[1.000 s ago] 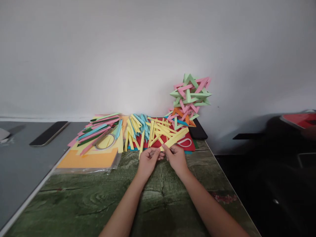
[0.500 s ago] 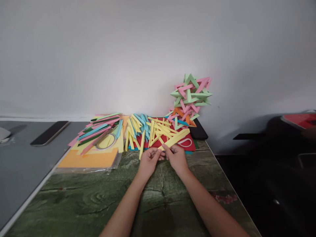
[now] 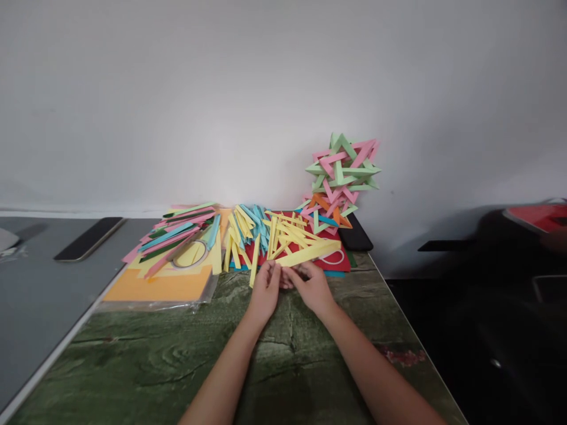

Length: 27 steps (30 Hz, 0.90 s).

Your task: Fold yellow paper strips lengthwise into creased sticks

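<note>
Between my two hands is a yellow paper strip, slanting up to the right above the table. My left hand pinches its near left end. The fingers of my right hand are closed on the same end, close beside the left ones; some fingertips are hidden. Just beyond lie several folded yellow strips on a red sheet. White scissor handles show partly behind the held strip. Blue folded strips lie to the left of the yellow ones.
A pink and green folded-paper star model stands on smaller paper pieces at the back right, near a black phone. Orange paper sheets in clear plastic lie left, under mixed strips. Another phone rests on the grey table.
The yellow strip has tilted lower, its far end dropping and its near end shifting left. My left fingers now pinch the end more upright, and my right hand has shifted slightly.
</note>
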Tool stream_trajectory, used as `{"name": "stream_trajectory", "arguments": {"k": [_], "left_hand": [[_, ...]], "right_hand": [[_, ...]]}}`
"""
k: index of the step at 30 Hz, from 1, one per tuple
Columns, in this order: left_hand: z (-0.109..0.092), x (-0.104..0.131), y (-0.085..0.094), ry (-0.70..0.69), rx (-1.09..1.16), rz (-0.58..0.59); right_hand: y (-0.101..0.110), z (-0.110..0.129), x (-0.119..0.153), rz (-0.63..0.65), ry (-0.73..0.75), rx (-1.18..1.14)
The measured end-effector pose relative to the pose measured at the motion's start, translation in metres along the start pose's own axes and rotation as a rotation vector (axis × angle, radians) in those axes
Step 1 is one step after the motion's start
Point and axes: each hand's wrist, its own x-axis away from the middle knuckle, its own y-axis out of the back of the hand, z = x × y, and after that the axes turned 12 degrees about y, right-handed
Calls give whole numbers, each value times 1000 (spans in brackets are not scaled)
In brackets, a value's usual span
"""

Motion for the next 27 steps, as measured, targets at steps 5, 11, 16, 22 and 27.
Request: {"name": "stream_trajectory", "arguments": {"k": [5,11,16,22,27], "left_hand": [[0,1,1,54,23,5],[0,4,0,32,-100,71],[0,3,1,-40,-110,-63],[0,1,0,10,-77,-30],[0,2,0,-7,-60,-29]], "right_hand": [[5,1,-6,-2,-62,-197],[14,7,-11,-6,-190,-424],[9,6,-7,106,-83,-298],[8,-3,-8,-41,-47,-273],[7,-2,-6,-16,-40,-183]]}}
